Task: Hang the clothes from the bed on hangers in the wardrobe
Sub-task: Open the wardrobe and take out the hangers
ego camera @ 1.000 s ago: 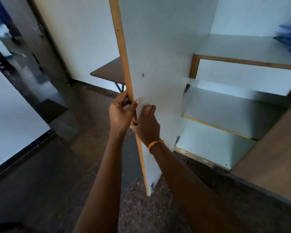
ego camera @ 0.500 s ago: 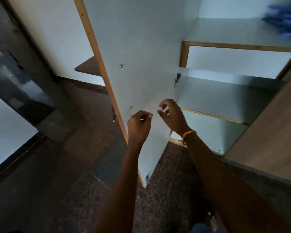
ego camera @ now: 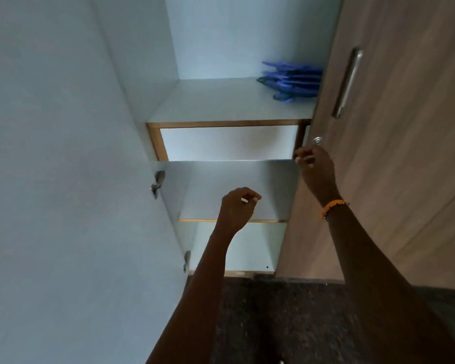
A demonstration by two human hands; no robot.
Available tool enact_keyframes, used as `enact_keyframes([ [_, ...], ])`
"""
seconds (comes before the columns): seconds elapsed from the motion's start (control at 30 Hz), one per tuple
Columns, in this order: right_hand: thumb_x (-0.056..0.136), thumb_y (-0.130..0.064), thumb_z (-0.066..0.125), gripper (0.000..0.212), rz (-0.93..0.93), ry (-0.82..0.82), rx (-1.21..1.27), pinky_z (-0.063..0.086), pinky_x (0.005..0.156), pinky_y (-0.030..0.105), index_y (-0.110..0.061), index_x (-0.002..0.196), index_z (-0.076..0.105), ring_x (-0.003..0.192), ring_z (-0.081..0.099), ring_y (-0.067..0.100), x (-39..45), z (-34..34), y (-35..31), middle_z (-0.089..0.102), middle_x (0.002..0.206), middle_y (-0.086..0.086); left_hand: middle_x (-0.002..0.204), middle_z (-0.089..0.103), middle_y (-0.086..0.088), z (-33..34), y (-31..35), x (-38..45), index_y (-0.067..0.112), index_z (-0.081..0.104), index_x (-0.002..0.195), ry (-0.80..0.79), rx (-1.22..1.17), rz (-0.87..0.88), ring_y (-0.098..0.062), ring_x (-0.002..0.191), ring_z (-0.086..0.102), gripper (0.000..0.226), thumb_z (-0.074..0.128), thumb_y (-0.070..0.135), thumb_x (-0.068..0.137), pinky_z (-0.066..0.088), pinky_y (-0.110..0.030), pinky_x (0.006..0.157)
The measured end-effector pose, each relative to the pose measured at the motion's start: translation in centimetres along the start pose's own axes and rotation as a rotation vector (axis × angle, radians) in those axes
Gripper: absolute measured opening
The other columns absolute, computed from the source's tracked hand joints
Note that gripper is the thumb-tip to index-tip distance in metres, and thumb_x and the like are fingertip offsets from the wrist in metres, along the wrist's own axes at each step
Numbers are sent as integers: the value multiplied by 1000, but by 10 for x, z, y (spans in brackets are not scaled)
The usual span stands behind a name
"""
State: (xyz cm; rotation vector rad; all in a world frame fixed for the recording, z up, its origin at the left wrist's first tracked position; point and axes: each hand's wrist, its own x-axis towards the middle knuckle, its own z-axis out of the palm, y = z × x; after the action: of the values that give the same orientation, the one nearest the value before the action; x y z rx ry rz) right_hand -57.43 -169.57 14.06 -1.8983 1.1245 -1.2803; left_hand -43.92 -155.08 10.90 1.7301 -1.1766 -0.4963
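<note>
The stack of blue hangers on the upper shelf is blurred, and its right part is hidden behind the closed wooden door, so their number cannot be told. The open white door is cut off by the left, top and bottom edges. The top of the wardrobe is cut off by the upper edge. Both hands are loosely curled; if the left hand or the right hand holds something small cannot be told. The lock just above the right hand is too small to read. Both forearms leave the picture at the bottom
</note>
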Motion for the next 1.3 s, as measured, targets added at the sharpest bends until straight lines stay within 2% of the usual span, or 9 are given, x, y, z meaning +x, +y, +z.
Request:
enact_keyframes([
  [0.17,69,-14,53,33,9,223,53,44,75,28,-3,99,55,84,49,16,92,-43,15,50,95,9,100,69,-4,59,37,74,8,71,97,-80,45,66,-13,83,62,15,58,7,90,45,-14,74],
  [0.27,76,-4,56,32,29,177,17,46,86,31,4,107,54,90,53,24,132,-51,13,54,102,21,104,68,-5,79,52,105,8,70,100,-100,54,87,-15,88,63,15,57,8,91,47,-17,79],
  [0.4,88,-2,52,27,71,120,74,49,78,37,-1,115,51,83,54,18,152,-47,9,54,92,9,104,68,-7,92,59,128,7,69,100,-86,44,114,-16,88,64,15,58,7,91,48,-22,81],
  [0.53,87,2,55,33,72,36,87,46,68,21,-3,119,46,79,52,12,148,-51,8,50,88,8,108,66,-8,105,62,140,7,64,110,-83,24,109,-14,92,61,20,56,6,92,44,-6,69],
  [0.67,89,0,53,33,69,70,78,44,69,21,-4,120,43,76,51,5,127,-60,-3,48,83,-1,124,57,-10,123,63,147,6,48,131,-143,46,94,-21,107,58,48,65,11,86,49,-20,78],
  [0.83,91,-12,57,30,23,174,71,48,75,16,-8,117,42,99,56,19,63,-90,-10,55,109,14,144,39,-10,127,86,133,12,33,144,-312,0,145,-24,130,41,78,75,17,78,42,-41,104],
  [1.03,74,-49,71,72,102,407,-85,45,70,10,-19,124,29,99,54,8,-18,-141,-24,50,117,0,113,65,-1,147,115,83,14,61,108,-906,-121,303,-12,107,58,41,78,8,72,48,-29,93],
  [1.2,73,-45,69,57,142,593,-308,54,75,37,-40,110,27,95,54,24,-63,-201,-25,46,107,11,99,63,12,203,138,19,23,56,97,-920,-165,448,-2,93,58,42,84,23,65,45,-15,80],
  [1.3,79,-20,69,51,165,564,-211,56,72,31,-39,107,30,89,60,14,-91,-235,-25,50,102,4,103,60,14,233,149,-17,23,55,103,-847,-195,554,4,93,54,50,82,40,64,42,-8,75],
])
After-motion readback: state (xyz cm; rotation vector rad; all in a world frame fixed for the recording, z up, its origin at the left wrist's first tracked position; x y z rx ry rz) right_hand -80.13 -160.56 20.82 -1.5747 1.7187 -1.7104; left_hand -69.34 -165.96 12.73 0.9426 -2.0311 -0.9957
